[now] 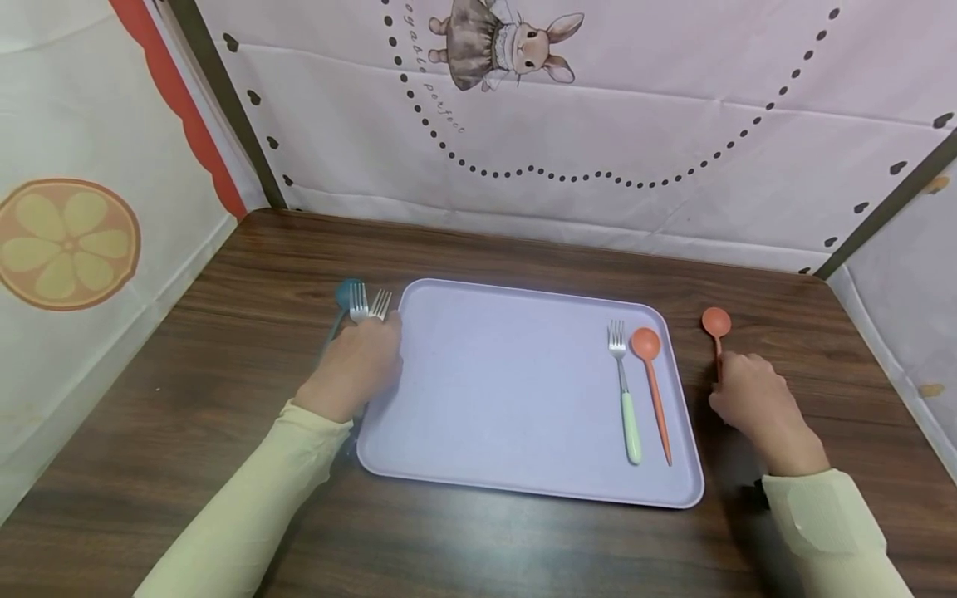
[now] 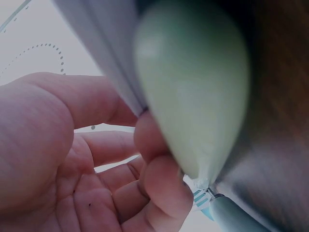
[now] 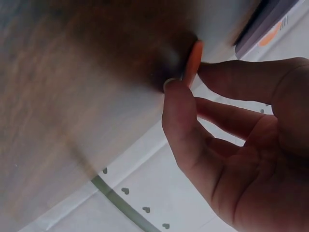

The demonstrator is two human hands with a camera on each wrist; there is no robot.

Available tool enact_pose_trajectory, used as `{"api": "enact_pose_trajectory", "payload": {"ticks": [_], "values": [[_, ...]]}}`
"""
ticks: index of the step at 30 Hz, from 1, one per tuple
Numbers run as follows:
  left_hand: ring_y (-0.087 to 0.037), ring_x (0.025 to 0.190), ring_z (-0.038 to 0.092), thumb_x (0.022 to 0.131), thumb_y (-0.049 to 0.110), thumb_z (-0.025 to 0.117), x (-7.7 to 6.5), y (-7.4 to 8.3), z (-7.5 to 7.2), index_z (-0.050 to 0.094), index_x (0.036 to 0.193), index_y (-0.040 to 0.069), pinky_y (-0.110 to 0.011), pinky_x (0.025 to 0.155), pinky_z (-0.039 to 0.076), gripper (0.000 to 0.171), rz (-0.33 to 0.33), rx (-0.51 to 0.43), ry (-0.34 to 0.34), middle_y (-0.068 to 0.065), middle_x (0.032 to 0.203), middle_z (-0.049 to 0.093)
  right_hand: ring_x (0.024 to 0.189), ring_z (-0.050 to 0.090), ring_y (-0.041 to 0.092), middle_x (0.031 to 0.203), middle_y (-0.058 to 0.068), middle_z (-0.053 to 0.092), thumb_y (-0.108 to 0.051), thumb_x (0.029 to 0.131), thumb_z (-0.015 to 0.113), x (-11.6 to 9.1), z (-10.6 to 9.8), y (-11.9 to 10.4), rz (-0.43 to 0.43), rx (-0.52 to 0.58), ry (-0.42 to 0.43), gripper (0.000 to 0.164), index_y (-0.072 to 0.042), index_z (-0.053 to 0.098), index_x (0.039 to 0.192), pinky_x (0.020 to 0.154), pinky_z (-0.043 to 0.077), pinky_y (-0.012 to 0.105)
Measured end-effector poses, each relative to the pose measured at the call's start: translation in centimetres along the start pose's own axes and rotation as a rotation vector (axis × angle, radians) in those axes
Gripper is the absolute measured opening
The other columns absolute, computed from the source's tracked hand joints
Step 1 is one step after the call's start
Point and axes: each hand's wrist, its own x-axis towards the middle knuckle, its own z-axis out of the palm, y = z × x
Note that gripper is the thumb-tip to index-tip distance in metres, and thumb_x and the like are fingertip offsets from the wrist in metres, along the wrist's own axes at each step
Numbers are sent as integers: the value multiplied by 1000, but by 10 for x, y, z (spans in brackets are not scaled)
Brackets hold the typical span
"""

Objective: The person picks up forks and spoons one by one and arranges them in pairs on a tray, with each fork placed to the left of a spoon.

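At the left rim of the lavender tray (image 1: 523, 488), my left hand (image 1: 357, 365) pinches a green-handled fork (image 2: 193, 82); its handle looms large in the left wrist view. Two sets of metal fork tines (image 1: 359, 301) show beyond the knuckles, and a teal spoon (image 1: 348, 292) lies on the table just left of them, partly hidden by the hand. Right of the tray, my right hand (image 1: 751, 399) pinches the handle of an orange spoon (image 1: 716, 321) between thumb and fingertip, low over the table. The handle's end (image 3: 193, 63) shows between the fingers in the right wrist view.
Inside the tray's right side lie another green-handled fork (image 1: 631, 423) and another orange spoon (image 1: 655, 399), side by side. A dark wood table (image 1: 478, 540) bears everything. Printed cloth (image 1: 613, 124) hangs at the back and on both sides.
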Motion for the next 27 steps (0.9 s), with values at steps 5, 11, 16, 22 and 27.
{"api": "enact_pose_trajectory", "payload": {"ticks": [5,11,16,22,27], "values": [[-26,47,48,84,5,47,0,1,-1,51,104,-11,-43,39,45,27,-5,1,-3,-16,63,49,67,50,40,70,21,54,0,69,53,1,2,-1,5,8,17,5,1,49,73,57,41,59],[-26,47,48,83,4,46,0,0,0,51,100,-10,-43,39,45,23,-6,0,-4,-16,63,49,64,50,40,66,19,52,0,69,52,1,3,0,13,23,35,4,0,49,71,56,41,60],[-26,47,48,83,4,47,0,1,0,51,100,-10,-44,39,45,23,-3,2,1,-18,67,51,64,49,41,64,17,50,-1,66,53,-1,3,0,12,26,72,5,-1,49,69,55,40,60],[-26,47,48,82,4,49,0,1,0,51,104,-12,-43,38,45,27,-2,3,1,-19,72,54,62,48,38,62,14,49,-1,65,53,-3,0,-3,-10,34,101,5,-3,49,67,52,40,57],[-26,46,47,81,4,50,0,1,0,51,103,-12,-43,38,45,28,9,12,11,-19,71,53,63,45,34,60,10,47,-3,65,54,-5,-3,-8,-27,41,114,6,-4,49,68,52,39,54]]}}
